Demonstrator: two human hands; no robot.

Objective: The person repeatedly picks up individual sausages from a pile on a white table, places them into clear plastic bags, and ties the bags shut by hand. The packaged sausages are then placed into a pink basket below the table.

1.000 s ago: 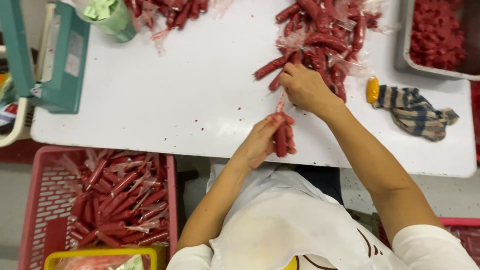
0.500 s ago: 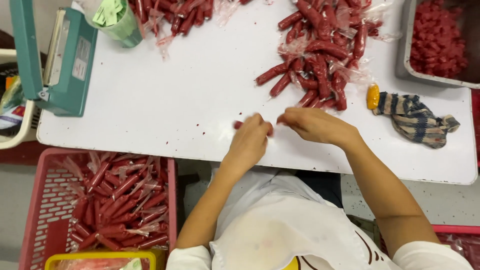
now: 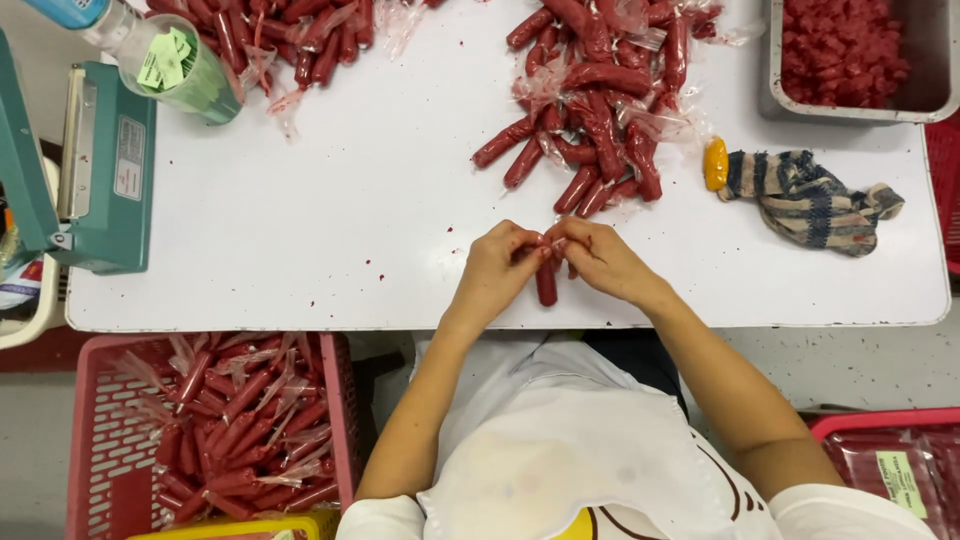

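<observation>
Both hands pinch one red sausage (image 3: 546, 283) at table (image 3: 350, 200) edge.
Left hand (image 3: 497, 270) and right hand (image 3: 600, 258) grip its top wrapper; sausage pile (image 3: 600, 100) at 12 o'clock; next likely needs firm twist.

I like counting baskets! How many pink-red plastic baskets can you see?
2. One basket sits lower left below the table, full of wrapped sausages. Another basket shows only its rim at lower right, past the person's arm. More may be hidden out of view.
</observation>
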